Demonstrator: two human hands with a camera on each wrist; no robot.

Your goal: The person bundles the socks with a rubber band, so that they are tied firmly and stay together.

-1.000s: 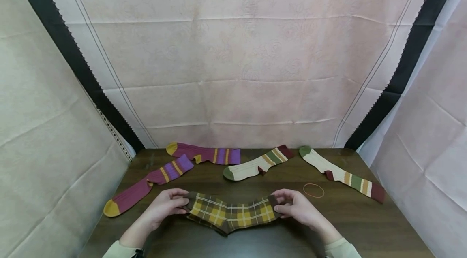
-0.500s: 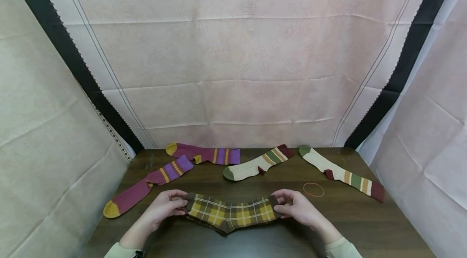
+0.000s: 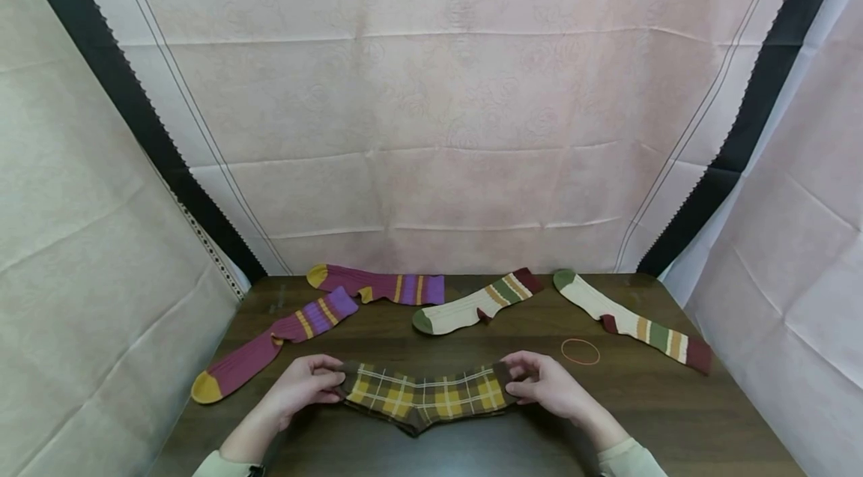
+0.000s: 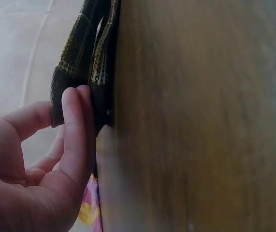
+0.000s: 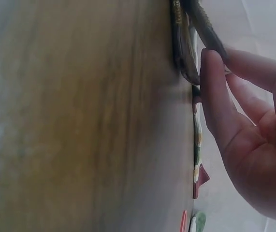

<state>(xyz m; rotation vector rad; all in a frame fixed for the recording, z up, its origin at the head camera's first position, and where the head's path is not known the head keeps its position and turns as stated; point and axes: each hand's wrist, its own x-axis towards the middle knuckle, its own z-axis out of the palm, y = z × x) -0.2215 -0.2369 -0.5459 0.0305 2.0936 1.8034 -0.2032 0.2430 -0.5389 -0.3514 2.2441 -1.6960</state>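
My left hand [image 3: 305, 389] and right hand [image 3: 544, 385] pinch the two ends of a yellow-and-brown plaid sock [image 3: 448, 396] in the head view, stretched level near the front of the table. Its heel points toward me. A second dark layer, apparently the matching sock, shows beneath its lower edge. In the left wrist view, thumb and fingers grip the dark end of the plaid sock [image 4: 70, 77], with the other layer lying close beside it. The right wrist view has the upper plaid sock [image 5: 206, 29] between thumb and forefinger, while the lower layer sits nearer the tabletop.
Two maroon socks with purple-and-yellow stripes, one flat at the back [image 3: 347, 279] and one slanted [image 3: 239, 363], lie left. Right of them are two cream socks, a nearer one [image 3: 455, 314] and a far-right one [image 3: 593, 301]. A thin red ring [image 3: 598, 352] lies beside my right hand.
My left hand and the sock end in it have shifted very slightly down and left. The right hand and the other socks stay where they were.
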